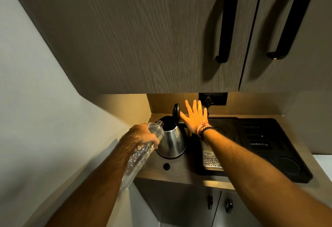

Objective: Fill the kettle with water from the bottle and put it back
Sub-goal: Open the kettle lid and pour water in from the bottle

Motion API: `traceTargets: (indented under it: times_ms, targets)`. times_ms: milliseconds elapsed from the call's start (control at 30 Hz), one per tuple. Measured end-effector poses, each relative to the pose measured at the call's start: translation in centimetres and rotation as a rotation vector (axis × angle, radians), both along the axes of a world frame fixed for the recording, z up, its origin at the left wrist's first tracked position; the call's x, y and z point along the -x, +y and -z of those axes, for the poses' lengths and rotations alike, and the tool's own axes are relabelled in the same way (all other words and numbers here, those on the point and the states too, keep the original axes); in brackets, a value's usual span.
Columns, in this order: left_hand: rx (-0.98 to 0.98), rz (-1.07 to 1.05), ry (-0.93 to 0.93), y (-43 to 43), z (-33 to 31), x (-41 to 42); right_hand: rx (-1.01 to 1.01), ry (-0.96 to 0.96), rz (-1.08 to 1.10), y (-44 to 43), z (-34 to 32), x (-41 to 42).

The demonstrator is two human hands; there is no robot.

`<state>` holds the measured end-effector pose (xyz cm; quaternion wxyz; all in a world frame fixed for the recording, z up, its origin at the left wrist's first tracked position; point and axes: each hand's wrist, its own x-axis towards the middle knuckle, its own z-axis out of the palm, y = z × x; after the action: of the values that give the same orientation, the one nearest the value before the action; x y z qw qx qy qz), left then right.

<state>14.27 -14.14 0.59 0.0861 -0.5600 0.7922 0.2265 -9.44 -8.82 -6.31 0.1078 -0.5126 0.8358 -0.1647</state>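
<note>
Low in the middle of the frame, the steel kettle (170, 141) stands on the wooden tabletop (181, 172), just left of a black tray (280, 147) that fills the lower right. Its lid (176, 110) is tipped up on its hinge, so the mouth is open. The left hand (142, 135) is wrapped round the upper body of a clear plastic bottle (142, 152), which lies steeply tilted with its neck over the kettle's rim; whether water is running I cannot tell. The right hand (195, 117) is spread flat with fingers wide, gripping nothing, its thumb side at the raised lid as if steadying it.

The bottle looks thin-walled and ribbed, so I'd expect it to buckle under a hard squeeze and to lighten as it empties; a grip round the ribbed middle, as here, seems right. The kettle is stiff, smooth and probably slippery on its polished flank, and will be noticeably heavier once filled. Its handle is hidden behind the right hand and lid, but that is where I would take it. A small black cap (166, 166) lies on the tabletop in front of the kettle.
</note>
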Motion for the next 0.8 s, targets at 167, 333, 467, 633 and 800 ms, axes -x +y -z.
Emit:
traceTargets:
  times_ms: [167,333,467,633,800]
  targets:
    - [0.014,-0.009,-0.031,0.1,-0.3,0.2,-0.021,0.029,0.014,0.0,-0.2,0.1]
    - [0.016,-0.006,-0.043,0.4,-0.9,0.5,-0.032,0.036,0.026,0.3,-0.1,0.2]
    - [0.01,-0.01,-0.059,0.3,-1.1,0.8,-0.052,0.046,0.029,0.3,-0.1,0.1]
    - [-0.012,-0.021,-0.052,0.2,-0.9,0.7,-0.055,0.04,0.033,0.4,-0.1,0.3]
    - [0.0,-0.021,-0.053,0.3,-0.7,0.3,-0.062,0.035,0.029,0.4,-0.1,0.3]
